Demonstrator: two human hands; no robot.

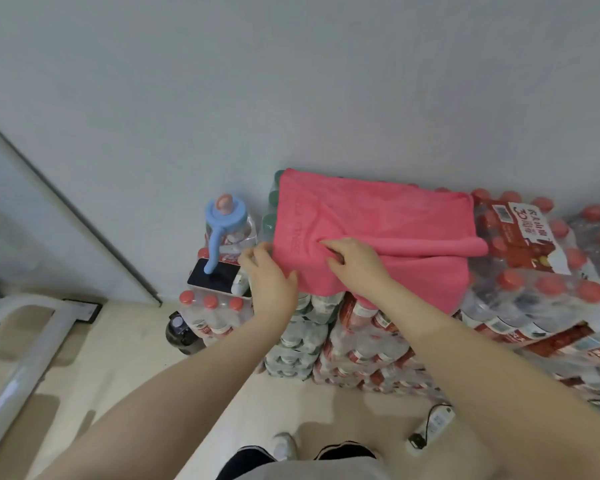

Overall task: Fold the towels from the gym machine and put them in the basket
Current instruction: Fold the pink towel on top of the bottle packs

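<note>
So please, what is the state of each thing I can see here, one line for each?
towel: partly folded, lying flat on the bottle packs
left hand: fingers at the towel's left edge; grip unclear
right hand: fingers curled, pinching towel fabric
bottle packs: stacked, wrapped in plastic, caps on
phone: screen dark, lying flat on bottles
jug: upright, blue pump on top
power strip: on the floor

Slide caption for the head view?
Both hands, left and right, fold a pink towel atop stacked bottled-water packs.

stacked packs of bottled water (368,344) stand against the wall, a phone (214,274) beside a blue-capped jug (226,223).
</note>
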